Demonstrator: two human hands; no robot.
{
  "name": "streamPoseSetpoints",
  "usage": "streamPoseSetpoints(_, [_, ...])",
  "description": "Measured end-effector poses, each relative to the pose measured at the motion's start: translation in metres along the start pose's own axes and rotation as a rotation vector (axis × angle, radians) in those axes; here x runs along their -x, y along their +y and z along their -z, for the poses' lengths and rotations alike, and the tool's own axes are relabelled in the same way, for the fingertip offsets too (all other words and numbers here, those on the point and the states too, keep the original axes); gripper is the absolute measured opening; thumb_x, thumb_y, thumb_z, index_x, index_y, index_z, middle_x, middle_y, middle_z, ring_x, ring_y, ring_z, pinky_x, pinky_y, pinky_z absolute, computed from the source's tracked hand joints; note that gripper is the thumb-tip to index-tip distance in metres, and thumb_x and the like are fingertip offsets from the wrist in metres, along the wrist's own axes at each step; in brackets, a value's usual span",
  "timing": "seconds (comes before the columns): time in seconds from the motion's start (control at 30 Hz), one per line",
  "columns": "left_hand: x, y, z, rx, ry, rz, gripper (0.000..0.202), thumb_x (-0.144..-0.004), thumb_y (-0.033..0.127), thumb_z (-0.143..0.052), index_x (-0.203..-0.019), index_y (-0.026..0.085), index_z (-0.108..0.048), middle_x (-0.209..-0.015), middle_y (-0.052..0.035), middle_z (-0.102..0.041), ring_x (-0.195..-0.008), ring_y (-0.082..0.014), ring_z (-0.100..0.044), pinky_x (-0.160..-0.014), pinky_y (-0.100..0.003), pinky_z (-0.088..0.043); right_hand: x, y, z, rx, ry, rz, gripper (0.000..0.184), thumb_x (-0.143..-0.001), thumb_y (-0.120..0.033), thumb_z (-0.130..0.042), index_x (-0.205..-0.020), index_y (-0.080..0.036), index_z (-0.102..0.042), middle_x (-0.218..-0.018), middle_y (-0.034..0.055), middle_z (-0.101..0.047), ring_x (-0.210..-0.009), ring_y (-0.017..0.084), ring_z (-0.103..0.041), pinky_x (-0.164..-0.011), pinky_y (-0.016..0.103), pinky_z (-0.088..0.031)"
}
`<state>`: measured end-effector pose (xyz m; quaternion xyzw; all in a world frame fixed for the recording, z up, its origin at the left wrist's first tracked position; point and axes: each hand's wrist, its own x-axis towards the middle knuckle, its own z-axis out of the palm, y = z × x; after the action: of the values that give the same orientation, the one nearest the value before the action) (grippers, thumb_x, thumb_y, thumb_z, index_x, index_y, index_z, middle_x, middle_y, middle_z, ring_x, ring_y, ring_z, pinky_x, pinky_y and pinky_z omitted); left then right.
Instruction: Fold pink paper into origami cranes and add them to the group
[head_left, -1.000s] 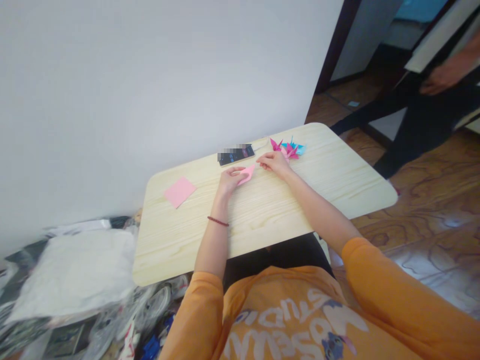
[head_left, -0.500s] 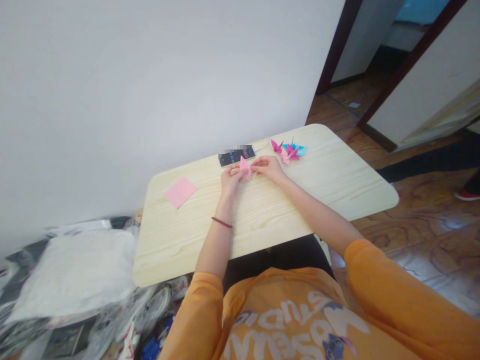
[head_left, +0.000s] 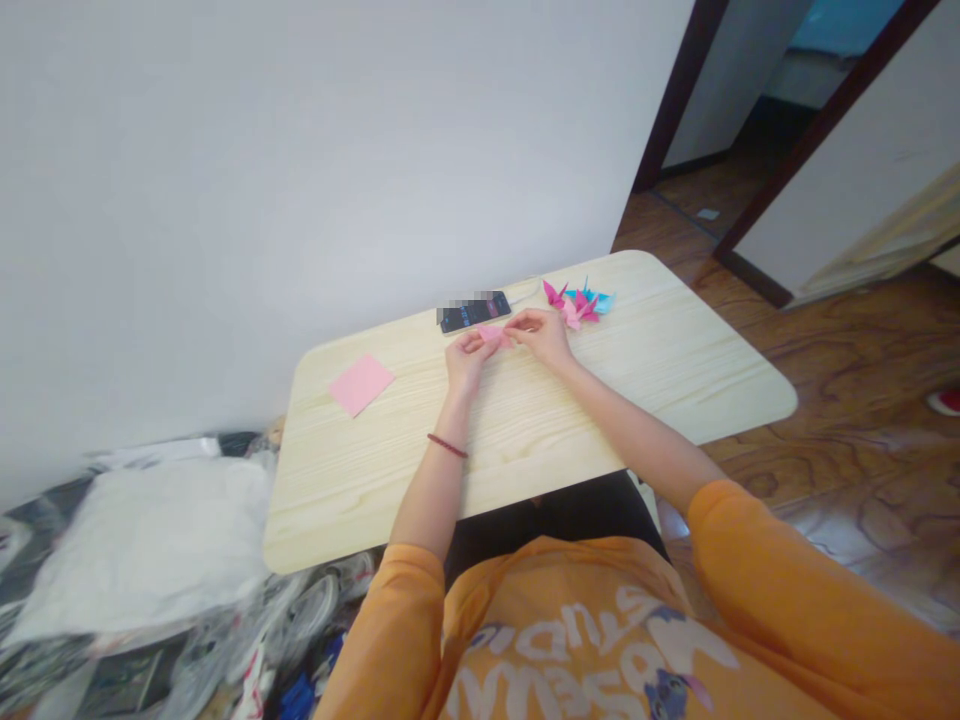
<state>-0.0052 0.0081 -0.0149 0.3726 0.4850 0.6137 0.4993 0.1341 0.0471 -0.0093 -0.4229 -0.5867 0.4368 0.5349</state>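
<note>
Pale wooden bench (head_left: pixel 675 370) against a white wall (head_left: pixel 300 180). We pinch a small folded pink paper (head_left: pixel 493 336) between our left hand (head_left: pixel 466 362) and right hand (head_left: pixel 541 337), fingers closed on it from both sides, over the bench near its far edge. Pink and blue origami cranes (head_left: pixel 577 305) sit just beside the right hand. Black phone (head_left: pixel 474 312) just behind the left hand, flat pink paper square (head_left: pixel 361 384) further left on the bench.

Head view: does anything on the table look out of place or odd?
One thing: the smartphone on the pale wooden table has a pixelated patch over its far edge, hiding that part. Nothing else stands out.
</note>
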Motion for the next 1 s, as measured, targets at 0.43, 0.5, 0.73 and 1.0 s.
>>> streamPoseSetpoints(0.43, [0.002, 0.001, -0.003, -0.020, -0.074, -0.009, 0.036, -0.055, 0.038, -0.083, -0.079, 0.013, -0.072, -0.079, -0.0063, -0.072, -0.074, -0.0167, -0.066, -0.079, -0.032, -0.052, -0.001, 0.001, 0.003, 0.214, -0.045, 0.076, 0.011, -0.064, -0.024, -0.071, -0.069, -0.016, -0.067, -0.066, 0.0026, -0.065, -0.058, 0.013, -0.053, -0.054, 0.026, -0.040])
streamPoseSetpoints(0.5, [0.003, 0.003, -0.003, -0.007, -0.087, 0.004, 0.038, -0.054, 0.039, -0.084, -0.080, 0.014, -0.072, -0.078, -0.0060, -0.072, -0.074, -0.0166, -0.066, -0.081, -0.033, -0.052, 0.000, 0.002, 0.003, 0.221, -0.044, 0.087, 0.008, -0.066, -0.023, -0.068, -0.069, -0.016, -0.067, -0.066, 0.0025, -0.064, -0.059, 0.013, -0.054, -0.057, 0.026, -0.042])
streamPoseSetpoints(0.73, [0.007, 0.007, -0.009, 0.031, -0.049, 0.024, 0.034, -0.058, 0.042, -0.081, -0.073, 0.015, -0.069, -0.071, -0.0020, -0.068, -0.069, -0.0139, -0.063, -0.077, -0.033, -0.054, 0.009, -0.007, 0.001, 0.408, -0.001, 0.234, 0.004, -0.070, -0.020, -0.064, -0.069, -0.018, -0.062, -0.072, 0.0025, -0.063, -0.063, 0.014, -0.055, -0.062, 0.027, -0.045])
streamPoseSetpoints(1.0, [0.007, 0.008, -0.009, 0.097, 0.015, 0.061, 0.024, -0.063, 0.034, -0.080, -0.068, 0.015, -0.066, -0.068, -0.0001, -0.065, -0.069, -0.0120, -0.061, -0.074, -0.030, -0.053, 0.014, -0.012, 0.001, 0.488, -0.083, 0.360, 0.006, -0.077, -0.020, -0.060, -0.072, -0.020, -0.064, -0.077, 0.0039, -0.062, -0.071, 0.016, -0.056, -0.068, 0.029, -0.045])
